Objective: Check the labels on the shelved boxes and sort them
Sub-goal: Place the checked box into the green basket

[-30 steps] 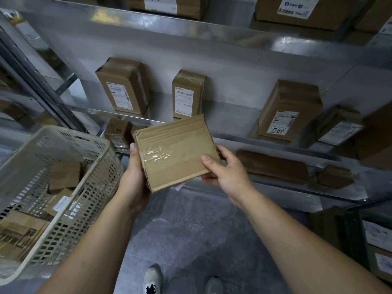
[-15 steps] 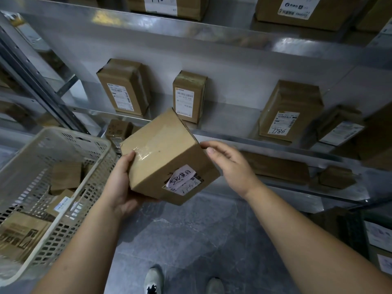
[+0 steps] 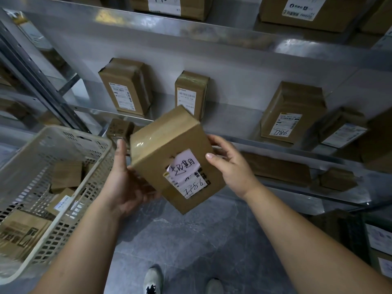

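I hold a brown cardboard box (image 3: 167,149) in front of the metal shelf (image 3: 233,143), tilted with its label side up. A white note with handwriting and a label reading 7786 are stuck on that side. My left hand (image 3: 125,183) grips the box from below and on its left edge. My right hand (image 3: 229,166) holds its right edge with thumb and fingers. On the shelf behind stand three labelled boxes: one at the left (image 3: 125,85), a narrow one in the middle (image 3: 191,92), and one marked 7786 at the right (image 3: 292,111).
A white plastic basket (image 3: 70,143) with several small parcels sits at my left. More boxes fill the top shelf (image 3: 301,9) and the lower shelf (image 3: 275,168). A steel upright (image 3: 38,81) slants at the left. Grey floor and my shoes (image 3: 152,279) lie below.
I have turned the box over in both hands, so the labelled side, hidden a second ago, now faces me. The box also sits a little lower.
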